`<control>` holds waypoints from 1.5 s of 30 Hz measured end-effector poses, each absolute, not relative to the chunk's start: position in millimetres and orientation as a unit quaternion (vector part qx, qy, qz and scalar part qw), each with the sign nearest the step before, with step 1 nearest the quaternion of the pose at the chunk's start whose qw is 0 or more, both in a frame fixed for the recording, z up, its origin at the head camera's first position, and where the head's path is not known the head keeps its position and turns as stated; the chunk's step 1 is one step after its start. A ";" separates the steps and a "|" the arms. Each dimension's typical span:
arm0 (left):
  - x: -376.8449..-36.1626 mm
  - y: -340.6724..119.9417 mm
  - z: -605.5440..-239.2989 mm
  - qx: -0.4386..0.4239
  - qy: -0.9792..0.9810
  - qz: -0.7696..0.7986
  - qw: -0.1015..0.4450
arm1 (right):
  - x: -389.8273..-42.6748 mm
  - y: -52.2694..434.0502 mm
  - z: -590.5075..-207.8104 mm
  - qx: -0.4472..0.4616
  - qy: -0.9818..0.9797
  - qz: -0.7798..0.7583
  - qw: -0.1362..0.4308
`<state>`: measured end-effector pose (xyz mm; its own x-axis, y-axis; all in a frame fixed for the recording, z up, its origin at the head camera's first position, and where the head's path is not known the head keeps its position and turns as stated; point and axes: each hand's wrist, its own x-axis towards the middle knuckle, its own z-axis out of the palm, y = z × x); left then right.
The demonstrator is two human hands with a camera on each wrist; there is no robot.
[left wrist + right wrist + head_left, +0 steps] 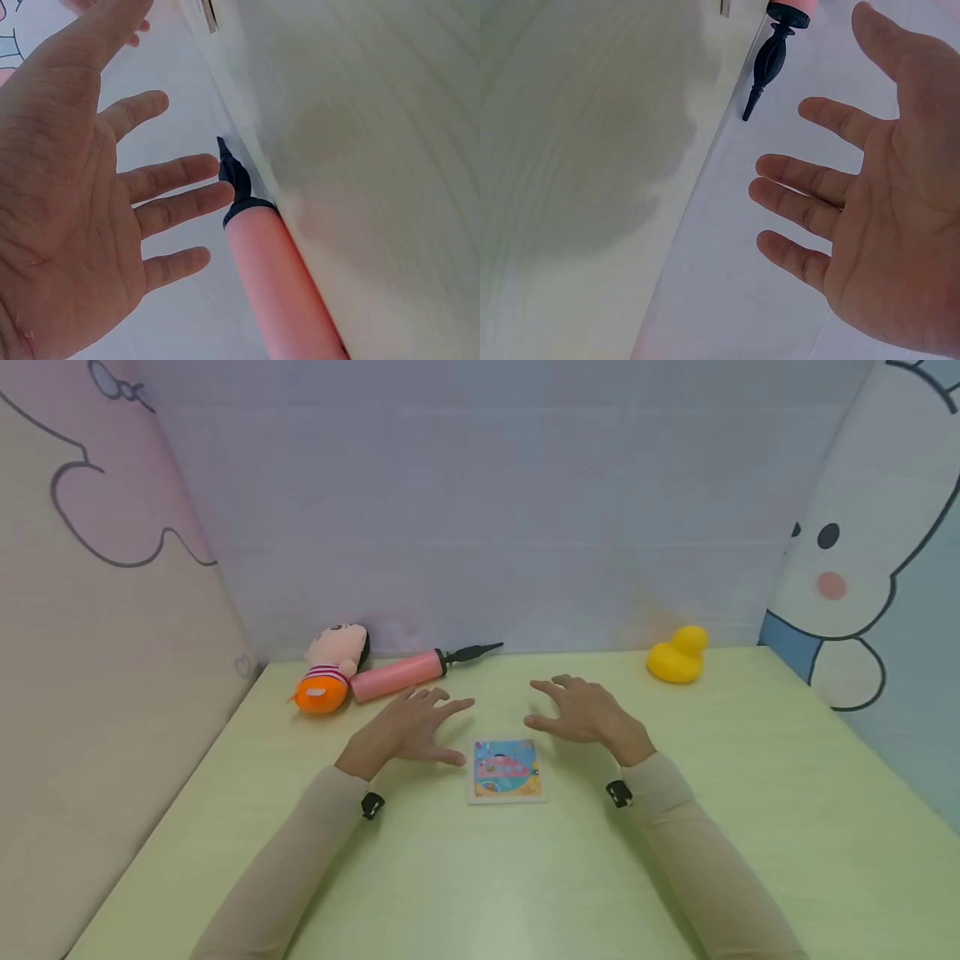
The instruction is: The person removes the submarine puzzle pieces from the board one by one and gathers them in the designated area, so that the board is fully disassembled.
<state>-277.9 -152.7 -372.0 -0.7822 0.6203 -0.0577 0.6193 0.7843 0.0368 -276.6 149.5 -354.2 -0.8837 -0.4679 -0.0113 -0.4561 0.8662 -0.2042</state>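
Both hands hover above the table, fingers spread, with nothing in them. In the head view my left hand (408,727) is at the upper left of a small square picture puzzle (507,770) in a white frame, its thumb tip close to the frame's left edge. My right hand (581,710) is at the upper right of that picture, which shows a pink submarine on blue. Beyond the left hand lies a pink hand pump (397,677) with a black nozzle. Each wrist view shows an open palm, the left (67,202) and the right (892,202).
A plush doll (330,668) with orange bottoms lies at the back left, against the pump's end. At the back right sits a yellow rubber duck (678,655). Printed cloth walls (480,527) enclose the pale green table (495,885) at the back and sides.
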 end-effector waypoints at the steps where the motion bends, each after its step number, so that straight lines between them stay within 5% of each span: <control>1: -278.4 -152.0 -372.1 0.328 0.944 0.007 0.033 | -277.3 147.6 -354.2 -0.241 0.965 -0.100 0.032; 45: -269.2 -132.4 -374.3 0.334 0.934 -0.068 0.104 | -274.6 96.0 -366.8 -0.391 0.913 -0.076 0.084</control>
